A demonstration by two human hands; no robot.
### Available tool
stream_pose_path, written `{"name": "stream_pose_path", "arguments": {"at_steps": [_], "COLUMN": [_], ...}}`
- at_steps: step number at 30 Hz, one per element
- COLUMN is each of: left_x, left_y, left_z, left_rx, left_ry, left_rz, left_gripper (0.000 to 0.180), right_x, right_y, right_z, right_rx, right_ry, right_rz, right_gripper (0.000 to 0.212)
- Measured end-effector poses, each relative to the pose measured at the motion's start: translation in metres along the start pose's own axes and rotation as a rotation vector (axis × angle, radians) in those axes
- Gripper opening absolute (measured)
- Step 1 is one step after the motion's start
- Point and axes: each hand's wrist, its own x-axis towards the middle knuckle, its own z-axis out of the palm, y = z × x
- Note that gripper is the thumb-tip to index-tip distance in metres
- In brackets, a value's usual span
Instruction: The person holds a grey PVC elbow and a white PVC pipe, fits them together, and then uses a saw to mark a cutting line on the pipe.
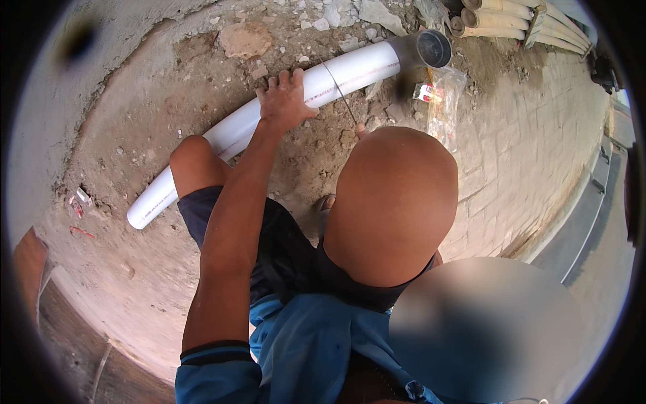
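Note:
A long white plastic pipe (pixel 367 67) lies slantwise across the dirt, its near end at the left by my bent left knee. My left hand (pixel 286 99) spans the top of the pipe, fingers over the far side and thumb on the near side. To the right of that hand, a thin dark saw blade (pixel 344 101) lies across the pipe. At the blade's lower end a bit of my right hand (pixel 361 130) shows, closed on it; my raised right knee hides the remainder. A dark grey open-ended fitting (pixel 434 48) sits at the pipe's far right end.
Broken concrete lumps (pixel 246 40) and rubble lie beyond the pipe. A clear plastic bag (pixel 441 124) and a red-and-white packet (pixel 425 92) are right of the knee. Cream poles (pixel 498 23) are stacked at the upper right. Brick paving (pixel 518 135) runs along the right.

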Motion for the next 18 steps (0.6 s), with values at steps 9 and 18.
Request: {"name": "stream_pose_path", "arguments": {"at_steps": [9,18], "left_x": [0.001,0.000], "left_y": [-0.003,-0.008], "left_z": [-0.004,-0.002], "left_rx": [0.010,0.021], "left_ry": [0.004,-0.013], "left_rz": [0.041,0.011], "left_gripper": [0.097,0.105], "right_x": [-0.024,-0.008], "right_y": [-0.047,-0.054], "right_z": [0.037,0.056], "right_rx": [0.398,0.446], "right_ry": [-0.228,-0.256], "right_rz": [-0.020,-0.084], "right_gripper": [0.037,0.036]}}
